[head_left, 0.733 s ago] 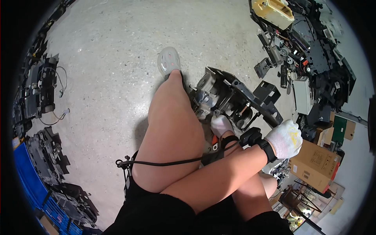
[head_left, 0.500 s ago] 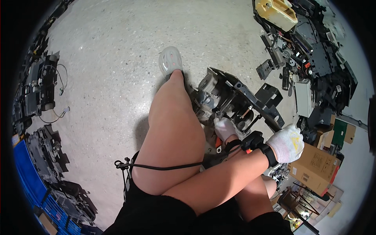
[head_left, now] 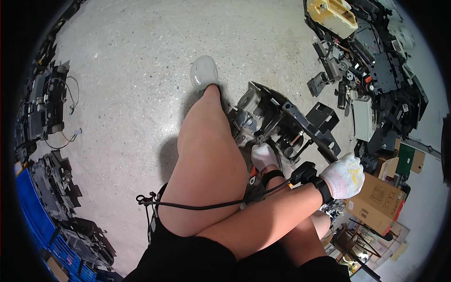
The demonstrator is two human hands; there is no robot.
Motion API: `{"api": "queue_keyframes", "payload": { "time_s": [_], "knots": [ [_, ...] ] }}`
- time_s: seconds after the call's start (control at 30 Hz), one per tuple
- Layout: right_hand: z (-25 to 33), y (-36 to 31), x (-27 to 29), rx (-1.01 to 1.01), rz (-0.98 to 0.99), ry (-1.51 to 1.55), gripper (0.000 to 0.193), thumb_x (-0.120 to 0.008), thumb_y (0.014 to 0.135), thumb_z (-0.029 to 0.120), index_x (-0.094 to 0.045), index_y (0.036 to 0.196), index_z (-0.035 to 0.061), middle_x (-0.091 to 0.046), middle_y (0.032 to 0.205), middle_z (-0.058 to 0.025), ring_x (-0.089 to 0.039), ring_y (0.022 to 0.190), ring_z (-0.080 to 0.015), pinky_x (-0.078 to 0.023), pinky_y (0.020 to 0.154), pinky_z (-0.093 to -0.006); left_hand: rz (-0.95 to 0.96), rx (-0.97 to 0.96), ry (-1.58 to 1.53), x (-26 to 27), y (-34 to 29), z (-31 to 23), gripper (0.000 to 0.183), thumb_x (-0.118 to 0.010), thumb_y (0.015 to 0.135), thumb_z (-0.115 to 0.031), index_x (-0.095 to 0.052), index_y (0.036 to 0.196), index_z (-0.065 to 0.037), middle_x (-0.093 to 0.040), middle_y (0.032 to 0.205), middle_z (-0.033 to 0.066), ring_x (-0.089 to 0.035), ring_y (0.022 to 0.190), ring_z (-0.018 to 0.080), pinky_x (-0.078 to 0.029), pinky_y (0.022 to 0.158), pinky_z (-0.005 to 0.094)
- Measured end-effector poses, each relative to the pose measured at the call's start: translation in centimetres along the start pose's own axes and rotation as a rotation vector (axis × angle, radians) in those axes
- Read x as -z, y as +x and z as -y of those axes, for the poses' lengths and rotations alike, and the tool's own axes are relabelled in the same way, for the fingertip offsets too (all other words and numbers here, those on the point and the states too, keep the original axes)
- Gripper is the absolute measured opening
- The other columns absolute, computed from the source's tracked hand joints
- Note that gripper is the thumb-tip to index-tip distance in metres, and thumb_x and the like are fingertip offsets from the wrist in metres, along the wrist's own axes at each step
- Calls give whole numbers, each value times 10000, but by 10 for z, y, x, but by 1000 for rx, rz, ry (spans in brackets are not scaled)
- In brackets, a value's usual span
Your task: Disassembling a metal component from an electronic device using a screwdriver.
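My arms are crossed, the left forearm over the right. Low on the floor beside my bare leg is a partly stripped machine assembly point(head_left: 270, 117) with a round grey part, metal pieces and a long black frame point(head_left: 305, 123). My left hand point(head_left: 345, 176), in a white glove with yellow marks, is closed at the frame's near right end; its fingertips are hidden. My right hand point(head_left: 264, 157), gloved too, is curled at the assembly's near side among metal parts and a dark cable. What its fingers hold is hidden. Beside the right wrist lies a red-handled tool point(head_left: 253, 172), partly covered.
Dismantled black parts point(head_left: 366, 70) and a yellowish bin point(head_left: 332, 18) lie at the far right. A cardboard box point(head_left: 376, 202) stands right of my left hand. More black units point(head_left: 49, 101) and a blue crate point(head_left: 35, 202) line the left. A black cord point(head_left: 202, 207) crosses my thigh.
My right hand has shifted slightly left and toward me, with its fingers more curled. A dark cable shows more beside it. The left hand has stayed nearly in place.
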State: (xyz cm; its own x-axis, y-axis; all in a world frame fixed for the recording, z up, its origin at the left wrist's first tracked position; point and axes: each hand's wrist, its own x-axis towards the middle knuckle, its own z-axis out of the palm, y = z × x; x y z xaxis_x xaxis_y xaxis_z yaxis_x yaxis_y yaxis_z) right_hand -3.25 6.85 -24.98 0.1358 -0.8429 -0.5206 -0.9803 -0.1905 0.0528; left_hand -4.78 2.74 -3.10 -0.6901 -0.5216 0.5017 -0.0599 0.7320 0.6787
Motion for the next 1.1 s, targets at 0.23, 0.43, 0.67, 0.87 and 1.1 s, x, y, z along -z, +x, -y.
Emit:
{"api": "queue_keyframes", "payload": {
  "time_s": [0.23,0.43,0.67,0.87,1.1],
  "knots": [
    [29,-4,3,-485,-184,428,231,-574,853,203,-655,751,13,-680,777,-238,-687,746,-366,-532,627,-442,-25,14,-10,-4,-3,4,317,-514,927,-360,-707,763,-169,-661,771,32,-603,847,206,-406,750,379],
    [28,-4,-36,-592,-370,612,314,-588,887,271,-620,754,-12,-654,762,-279,-657,778,-446,-522,650,-476,-11,14,6,0,0,0,317,-509,930,-359,-709,777,-168,-661,781,27,-603,851,202,-408,756,374],
    [16,-3,-8,-622,-221,521,228,-567,877,189,-660,795,-2,-683,757,-213,-679,753,-396,-533,640,-449,-17,9,-36,-4,1,-1,312,-508,929,-356,-709,790,-162,-661,784,23,-603,851,200,-411,753,378],
    [10,-2,-3,-111,15,-176,157,-575,859,160,-711,867,81,-711,779,-136,-706,767,-301,-544,641,-390,-53,8,-17,-5,-1,2,318,-507,930,-359,-708,786,-158,-661,778,18,-602,842,196,-411,749,375],
    [33,0,12,-717,-83,492,323,-558,895,312,-702,831,30,-710,846,-226,-700,845,-401,-560,733,-457,-50,22,-12,-5,-2,1,317,-506,930,-361,-708,789,-161,-658,769,10,-600,838,193,-410,747,374]
  ]
}}
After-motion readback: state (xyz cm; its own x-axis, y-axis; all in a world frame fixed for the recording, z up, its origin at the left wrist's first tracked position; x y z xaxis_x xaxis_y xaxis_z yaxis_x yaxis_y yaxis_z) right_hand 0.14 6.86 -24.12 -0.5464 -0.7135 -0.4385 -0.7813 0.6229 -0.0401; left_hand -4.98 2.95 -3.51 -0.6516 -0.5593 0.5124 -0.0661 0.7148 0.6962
